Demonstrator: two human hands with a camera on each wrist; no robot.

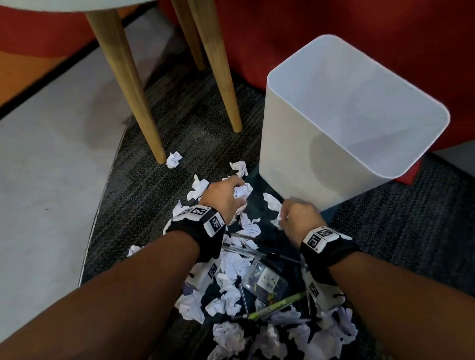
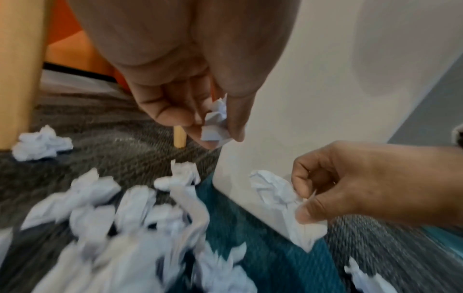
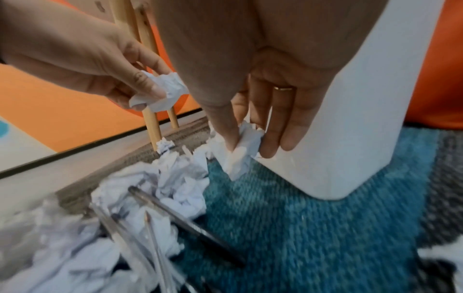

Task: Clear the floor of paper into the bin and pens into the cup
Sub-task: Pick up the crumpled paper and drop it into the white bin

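Crumpled white paper balls point(image 1: 225, 267) and several pens point(image 1: 277, 305) litter the carpet in front of me. A white plastic bin point(image 1: 307, 153) stands to the right, nothing visible inside it. My left hand point(image 1: 226, 197) pinches a paper ball point(image 2: 215, 123) between thumb and fingers, lifted off the floor. My right hand point(image 1: 297, 215) pinches another paper ball point(image 3: 240, 150) low beside the bin's near wall point(image 3: 325, 138). A clear cup point(image 1: 264, 281) lies on its side among the papers. More pens point(image 3: 160, 218) lie on the pile in the right wrist view.
Wooden table legs point(image 1: 130, 83) stand to the left of the bin, with one stray paper ball point(image 1: 174, 159) at the foot of a leg. A red upholstered wall point(image 1: 332, 15) rises behind the bin. Grey smooth floor point(image 1: 36, 178) lies left of the carpet.
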